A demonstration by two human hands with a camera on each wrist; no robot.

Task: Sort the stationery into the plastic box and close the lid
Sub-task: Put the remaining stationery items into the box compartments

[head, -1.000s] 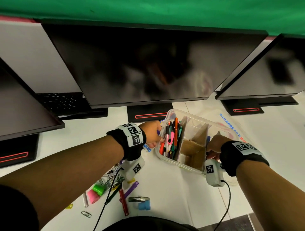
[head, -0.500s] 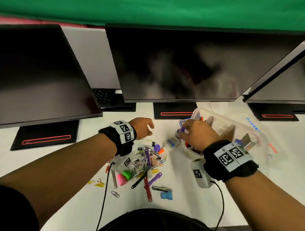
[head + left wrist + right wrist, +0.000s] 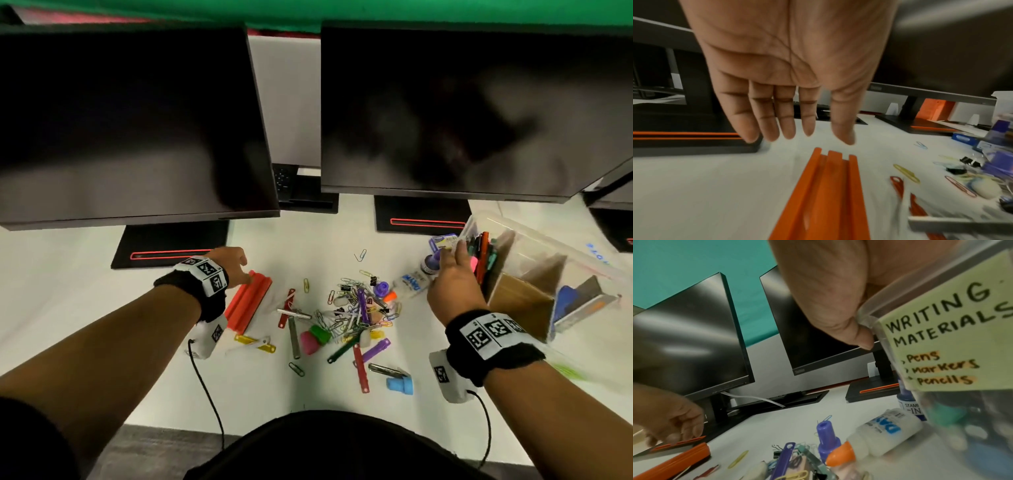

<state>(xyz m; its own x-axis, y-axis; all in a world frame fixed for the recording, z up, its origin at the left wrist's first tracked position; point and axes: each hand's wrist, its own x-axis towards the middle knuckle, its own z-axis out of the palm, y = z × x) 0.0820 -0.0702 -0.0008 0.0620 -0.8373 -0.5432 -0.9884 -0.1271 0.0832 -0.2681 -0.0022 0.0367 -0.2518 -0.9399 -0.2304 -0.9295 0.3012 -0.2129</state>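
A clear plastic box [image 3: 561, 246] stands at the right, with pens upright in its left compartment and cardboard dividers inside. Its yellow label [image 3: 941, 340] reads "WRITING MATERIALS". My right hand [image 3: 452, 270] grips the rim at the box's left end, thumb [image 3: 851, 331] on the outside of the rim. My left hand [image 3: 239, 265] hovers with straight fingers [image 3: 785, 128] over the far end of an orange ridged bar [image 3: 248, 301] and holds nothing. Whether it touches the bar cannot be told. A pile of paper clips and fasteners [image 3: 352, 308] lies between my hands.
A glue bottle [image 3: 411, 282] and an ink bottle [image 3: 430, 265] lie just left of the box. A blue sharpener [image 3: 399, 385], red and yellow fasteners and a green pen lie toward me. Two dark monitors [image 3: 137, 120] [image 3: 462, 109] on black bases [image 3: 171, 243] close off the back.
My left hand has left the box, crossed the pile and reached the orange bar at the left. My right hand went from the box's near side to its left end.
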